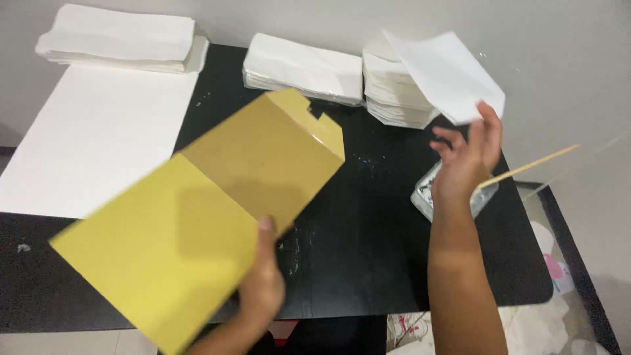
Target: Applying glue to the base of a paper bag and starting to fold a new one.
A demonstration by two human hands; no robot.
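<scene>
My left hand (261, 279) grips a large yellow and brown card template (197, 223) by its lower edge, thumb on top. The card is tilted over the black table (368, 250) and has a notched flap at its far end. My right hand (468, 158) is raised at the right, pinching a folded white paper (447, 72) by its lower corner. That paper hangs just above a stack of folded white papers (394, 98).
A second stack of white papers (302, 69) lies at the back centre and a third (118, 39) at the back left, on a large white sheet (92, 138). A small clear tray (427, 194) with a thin wooden stick (532, 164) sits under my right wrist.
</scene>
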